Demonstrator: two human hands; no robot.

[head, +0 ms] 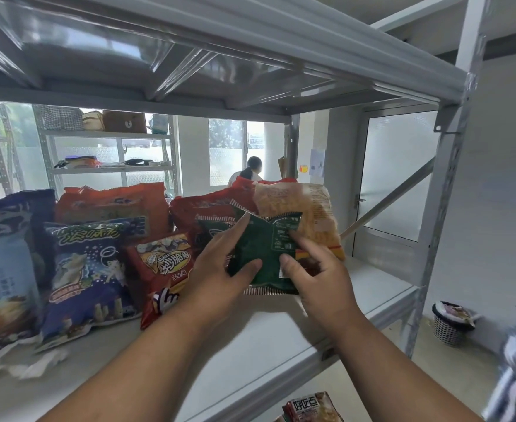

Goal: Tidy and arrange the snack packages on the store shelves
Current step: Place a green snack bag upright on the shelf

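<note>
Both hands (pixel 220 269) (pixel 317 275) hold a green packet (pixel 263 248) over the shelf (pixel 281 324).

Dark green packet (pixel 259 254) with red-and-white striped edge; orange bag (pixel 305 214); blue starry bag (pixel 86 269); red bag (pixel 165 263); pale grey shelf (pixel 250 336).

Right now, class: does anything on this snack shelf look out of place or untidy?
Yes. A crumpled white wrapper lies loose on the shelf in front of the blue bags, like litter. The red corn-snack bag leans askew against its neighbours. Both hands, left and right, hold the dark green packet tilted, not yet placed.
</note>
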